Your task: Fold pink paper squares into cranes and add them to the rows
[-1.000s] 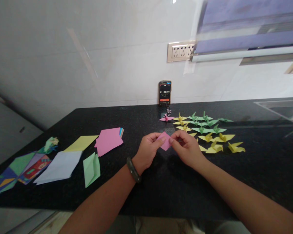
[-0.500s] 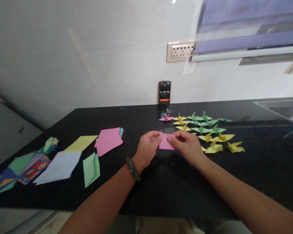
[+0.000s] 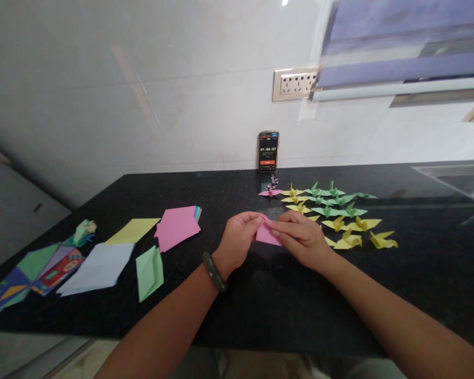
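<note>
Near the middle of the table [image 3: 260,310], between its front and back edges, holding a folded pink paper [image 3: 267,236] in both hands. Pinching its left end with the left hand [image 3: 237,238], fingers curled in and thumb pressing on top; wearing a dark bracelet [image 3: 214,271] on that wrist. Closing the right hand [image 3: 305,240] on the right part, forefinger lying stretched along the upper fold. Keeping the paper low over the table; not possible to tell whether touching it.

Just beyond the right hand, toward the back edge and right side, lying in rows: yellow cranes [image 3: 347,240], green cranes [image 3: 327,202] and one pink crane [image 3: 269,192]. Standing upright at the back edge, leaning on the wall, a phone [image 3: 268,151] showing a timer. Toward the left side, lying flat: a pink stack [image 3: 177,227], a yellow sheet [image 3: 133,230], a green folded sheet [image 3: 150,266], a pale sheet [image 3: 98,266], and patterned papers [image 3: 31,272] near the front left corner.
</note>
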Available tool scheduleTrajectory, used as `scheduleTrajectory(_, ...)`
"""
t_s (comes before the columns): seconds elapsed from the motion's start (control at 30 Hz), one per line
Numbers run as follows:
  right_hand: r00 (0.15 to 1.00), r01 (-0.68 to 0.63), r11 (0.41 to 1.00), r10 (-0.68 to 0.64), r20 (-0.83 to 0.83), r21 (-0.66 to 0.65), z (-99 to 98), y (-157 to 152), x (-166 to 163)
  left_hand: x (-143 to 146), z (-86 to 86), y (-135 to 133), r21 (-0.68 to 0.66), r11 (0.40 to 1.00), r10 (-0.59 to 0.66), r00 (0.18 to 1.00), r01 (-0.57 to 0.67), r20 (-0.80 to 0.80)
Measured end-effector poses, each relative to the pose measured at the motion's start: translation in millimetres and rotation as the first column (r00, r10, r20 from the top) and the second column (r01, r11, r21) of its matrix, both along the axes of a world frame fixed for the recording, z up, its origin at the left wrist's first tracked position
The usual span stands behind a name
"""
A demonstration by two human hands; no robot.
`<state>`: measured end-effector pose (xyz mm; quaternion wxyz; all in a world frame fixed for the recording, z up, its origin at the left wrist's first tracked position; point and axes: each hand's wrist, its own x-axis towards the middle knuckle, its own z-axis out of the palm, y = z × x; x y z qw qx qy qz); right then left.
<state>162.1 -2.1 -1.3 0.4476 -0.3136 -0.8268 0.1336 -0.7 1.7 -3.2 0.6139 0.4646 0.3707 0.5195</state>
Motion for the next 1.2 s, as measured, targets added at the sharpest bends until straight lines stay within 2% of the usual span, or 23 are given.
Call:
scheduleTrajectory(0.13,0.992,-0.085,0.996,0.085,0.092,0.001,-0.1,3.1,5.4,0.1,2.7,-0.9,-0.012,1.0,-0.014,1.0,0.015,0.02)
scheduleTrajectory(0.3,0.979,-0.106,0.994,0.099,0.177,0.033,1.6,3.6,7.0,1.6,6.4,-2.4,-0.048,0.998,-0.028,0.998,0.031,0.061)
scheduleTrajectory(0.47,0.977,-0.118,0.991,0.106,0.182,0.056,1.6,3.4,6.8,1.5,5.5,-1.7,-0.067,0.997,-0.034,0.992,0.042,0.118)
scheduleTrajectory(0.57,0.98,-0.137,0.99,0.129,0.148,0.042,1.7,2.1,5.0,0.6,2.4,-0.7,-0.022,1.0,-0.006,0.998,0.008,0.069)
scheduleTrajectory(0.67,0.99,-0.126,0.991,0.129,0.061,-0.052,1.9,-0.1,0.9,-0.5,-0.3,-0.1,-0.009,0.999,0.049,0.999,-0.049,-0.015)
scheduleTrajectory(0.73,0.997,-0.058,0.983,0.05,-0.05,-0.176,1.1,-0.9,-2.4,-0.7,-0.3,-0.3,-0.009,0.997,0.076,0.995,-0.076,-0.061)
scheduleTrajectory(0.83,0.974,0.027,0.904,-0.12,-0.193,-0.427,-1.8,-0.5,-5.9,0.3,2.5,-1.7,0.011,0.993,0.117,0.987,-0.117,-0.111)
scheduleTrajectory(0.9,0.972,0.034,0.849,-0.15,-0.179,-0.527,-3.7,0.1,-6.7,1.4,4.9,-2.7,0.026,0.99,0.144,0.981,-0.141,-0.133)
scheduleTrajectory(0.97,0.983,0.061,0.843,-0.142,-0.112,-0.534,-4.7,0.3,-6.5,2.2,6.0,-3.2,0.045,0.986,0.168,0.974,-0.163,-0.149)
scheduleTrajectory(1.2,0.99,0.125,0.896,-0.139,-0.002,-0.426,-4.4,-1.0,-6.6,2.4,2.5,-1.4,0.143,0.968,0.235,0.951,-0.208,-0.204)
